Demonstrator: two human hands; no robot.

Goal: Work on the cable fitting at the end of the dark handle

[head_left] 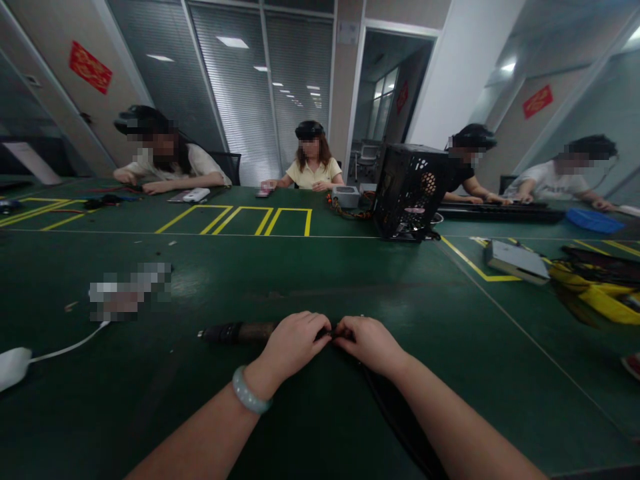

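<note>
Toward the near edge of the desk (230, 273), the left hand (297, 340) and right hand (370, 343) pinch at the dark cylindrical tool's (256, 332) rear, where keeping the black cable (385, 408) slack should help.

Left of the black computer case (407, 193) sits a grey box (346, 196), and right of that case lie a flat silver box (517, 261) and a blue object (594, 221).
</note>
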